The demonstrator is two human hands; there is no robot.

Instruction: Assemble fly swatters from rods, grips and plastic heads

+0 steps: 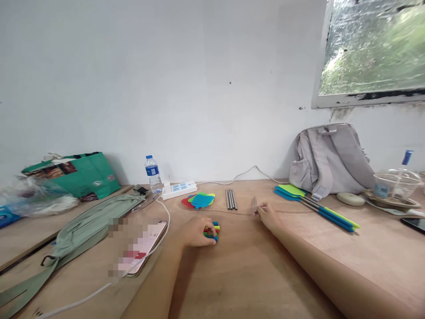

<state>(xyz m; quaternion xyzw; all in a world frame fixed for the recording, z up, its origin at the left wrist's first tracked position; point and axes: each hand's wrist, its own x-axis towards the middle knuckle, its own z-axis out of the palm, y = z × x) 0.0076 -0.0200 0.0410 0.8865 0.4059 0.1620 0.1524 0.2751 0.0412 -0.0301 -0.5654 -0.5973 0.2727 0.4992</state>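
- The left hand [198,233] reaches forward, palm down, with thumb and fingers curled over short blue, yellow-green and red cylindrical handles [217,227] lying on the table; whether it grips them I cannot tell.
- The right hand [268,215] extends inward from the right, its thumb and fingertips pinching one slim silver metal tube [255,202] near its lower end.
- The brown wooden table [232,279] stands against a plain whitish wall [199,88]; a metal-framed window [375,53] at upper right shows greenery.
- Four loose silver metal rods [231,199] appear to lie side by side, beyond and between the hands.
- One overlapping pile of flat red, blue and green heads [202,200] lies left of the rods.
- Right of the right hand lie long-handled blue and yellow-green swatters [327,215], overlapping too much for a sure count.
- Two phones: one lit pink-screened phone [148,246] at left, one black phone [415,224] at the right edge.
- One grey fabric backpack [335,155] leans against the wall.
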